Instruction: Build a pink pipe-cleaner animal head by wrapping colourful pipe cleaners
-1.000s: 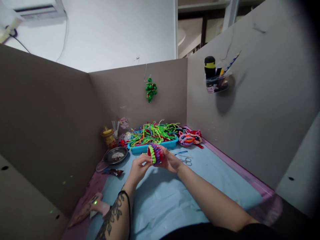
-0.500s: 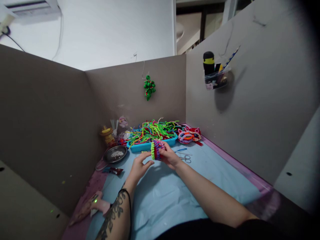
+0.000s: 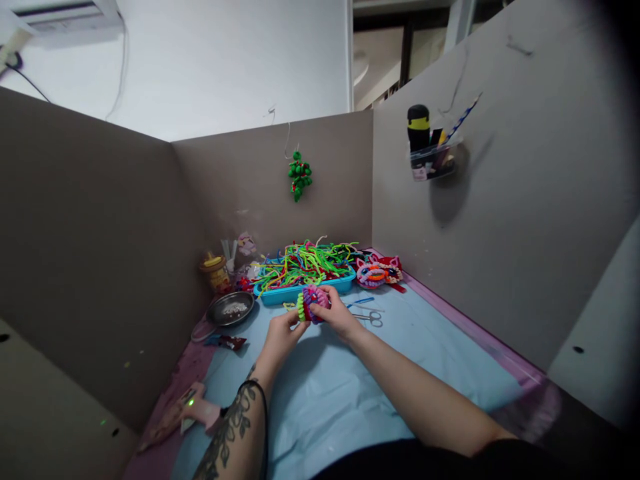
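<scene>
Between my hands, above the blue-covered table, is a small round pipe-cleaner craft piece (image 3: pixel 314 303) in lime green, purple, red and pink. My right hand (image 3: pixel 339 313) grips it from the right, thumb across its near side. At its lower left edge, the fingers and thumb of my left hand (image 3: pixel 281 335) close on the green rim. Just behind the piece stands a blue tray (image 3: pixel 280 295) heaped with loose coloured pipe cleaners (image 3: pixel 310 262). Scissors (image 3: pixel 373 318) lie right of my right hand, beside a blue slim tool (image 3: pixel 363 301).
Finished pipe-cleaner pieces (image 3: pixel 373 273) sit right of the tray. A metal dish (image 3: pixel 213 312) with small pale bits, a wrapper (image 3: pixel 231 342) and a jar (image 3: pixel 215 272) are at left. A pink glue gun (image 3: pixel 200 408) lies near my left forearm. Grey panels (image 3: pixel 270 200) enclose the table.
The craft piece has turned so its pink side faces me more, and it sits slightly lower. My left fingers and thumb have closed in on its green edge.
</scene>
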Demonstrator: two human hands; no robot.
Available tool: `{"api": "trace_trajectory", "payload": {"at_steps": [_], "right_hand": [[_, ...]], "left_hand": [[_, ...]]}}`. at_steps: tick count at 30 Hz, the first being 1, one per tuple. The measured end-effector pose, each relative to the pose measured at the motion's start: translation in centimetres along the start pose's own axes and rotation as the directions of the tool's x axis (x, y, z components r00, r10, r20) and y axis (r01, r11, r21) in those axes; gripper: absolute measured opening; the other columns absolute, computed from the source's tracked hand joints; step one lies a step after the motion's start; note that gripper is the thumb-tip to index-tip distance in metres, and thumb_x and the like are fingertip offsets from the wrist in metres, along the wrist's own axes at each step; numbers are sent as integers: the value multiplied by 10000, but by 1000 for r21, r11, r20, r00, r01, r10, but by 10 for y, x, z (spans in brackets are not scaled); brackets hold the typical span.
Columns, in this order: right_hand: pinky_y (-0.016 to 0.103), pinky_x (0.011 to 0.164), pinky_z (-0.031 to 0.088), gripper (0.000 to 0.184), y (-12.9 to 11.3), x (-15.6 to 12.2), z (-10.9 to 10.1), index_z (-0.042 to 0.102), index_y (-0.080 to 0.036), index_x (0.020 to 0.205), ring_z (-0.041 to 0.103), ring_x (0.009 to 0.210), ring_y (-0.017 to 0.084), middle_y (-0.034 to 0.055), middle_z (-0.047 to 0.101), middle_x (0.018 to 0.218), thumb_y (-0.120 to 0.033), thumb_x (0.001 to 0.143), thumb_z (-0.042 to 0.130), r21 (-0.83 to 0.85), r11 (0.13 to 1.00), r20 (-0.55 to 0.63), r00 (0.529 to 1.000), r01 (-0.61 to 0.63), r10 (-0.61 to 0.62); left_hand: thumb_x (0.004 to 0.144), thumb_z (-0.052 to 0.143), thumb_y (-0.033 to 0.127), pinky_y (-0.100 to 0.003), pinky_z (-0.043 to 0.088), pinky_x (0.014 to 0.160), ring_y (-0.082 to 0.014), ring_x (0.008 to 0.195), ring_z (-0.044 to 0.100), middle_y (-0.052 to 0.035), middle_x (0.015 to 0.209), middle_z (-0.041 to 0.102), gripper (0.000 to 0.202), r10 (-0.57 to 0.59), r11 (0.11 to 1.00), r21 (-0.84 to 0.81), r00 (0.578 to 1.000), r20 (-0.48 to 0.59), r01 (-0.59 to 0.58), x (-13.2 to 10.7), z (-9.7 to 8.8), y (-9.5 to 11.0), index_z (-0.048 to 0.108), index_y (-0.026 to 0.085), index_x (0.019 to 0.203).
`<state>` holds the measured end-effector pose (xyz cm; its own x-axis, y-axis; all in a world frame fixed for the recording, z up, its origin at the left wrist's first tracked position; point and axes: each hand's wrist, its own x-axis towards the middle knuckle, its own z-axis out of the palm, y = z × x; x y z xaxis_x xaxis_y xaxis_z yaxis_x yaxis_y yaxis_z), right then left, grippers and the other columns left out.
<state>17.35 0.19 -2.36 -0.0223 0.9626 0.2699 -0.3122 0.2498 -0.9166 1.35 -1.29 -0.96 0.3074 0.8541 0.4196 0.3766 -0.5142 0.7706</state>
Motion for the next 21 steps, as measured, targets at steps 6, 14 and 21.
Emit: {"api": "trace_trajectory", "payload": {"at_steps": [6,14,21], "right_hand": [[353,823,451,572,-2,3,-4,466,-218,1076,575,897,196,36,593,993,-381,610,755,-63,998,24,1000,-12,13],[400,902,405,609,4,7,-11,588,-221,1111,532,1061,255,73,590,1155,-617,652,638,-146,984,50,993,-101,109],[279,666,464,438,-1,7,-6,592,-215,1001,598,821,166,74,516,1253,-581,770,531,120,948,21,955,-296,296]], "left_hand": [[682,700,386,-300,473,743,-211,797,624,-72,892,701,369,-187,884,-427,981,44,188,1,1,3,669,166,977],[866,514,326,-283,510,727,-180,757,661,-98,821,692,248,-427,262,-864,855,295,429,5,-4,9,632,113,915],[899,429,368,-371,502,840,-212,822,666,-98,759,691,350,-484,27,-938,826,289,344,9,-9,4,635,91,843]]}}
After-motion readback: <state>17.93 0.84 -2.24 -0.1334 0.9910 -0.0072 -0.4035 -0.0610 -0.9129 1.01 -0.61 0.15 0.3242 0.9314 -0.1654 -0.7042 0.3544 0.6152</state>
